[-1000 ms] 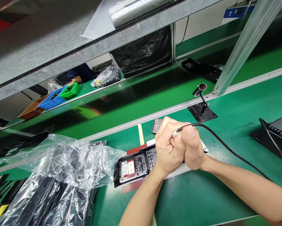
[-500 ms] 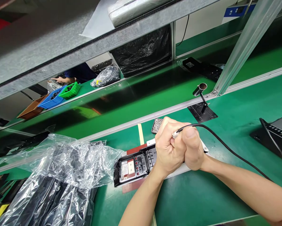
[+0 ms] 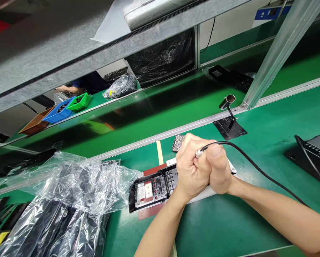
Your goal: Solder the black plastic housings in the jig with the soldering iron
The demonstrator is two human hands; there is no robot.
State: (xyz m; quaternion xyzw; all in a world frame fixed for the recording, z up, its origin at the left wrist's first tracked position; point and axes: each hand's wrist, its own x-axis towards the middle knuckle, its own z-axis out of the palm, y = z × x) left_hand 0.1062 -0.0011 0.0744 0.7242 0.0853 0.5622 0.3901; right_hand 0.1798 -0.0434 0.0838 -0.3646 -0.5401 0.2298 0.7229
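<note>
My left hand and my right hand are pressed together, closed round a corded tool. Only its pale cable end shows above the fingers, with a black cable running off to the right. The tool's body and tip are hidden; it looks like an electric screwdriver. Beneath my hands lies a long black plastic housing with ribbed compartments and round holes. Its right part is covered by my hands. A pale fixture and a reddish-brown plate show under the housing.
A small tray of metal bits sits behind my hands. Bagged black parts lie at left. A metal cup holder stands behind right, and a black device lies at right. Across the green belt are bins and a co-worker's hand.
My hands and the corded tool stay in the same place. Across the belt, the co-worker's hand has shifted slightly.
</note>
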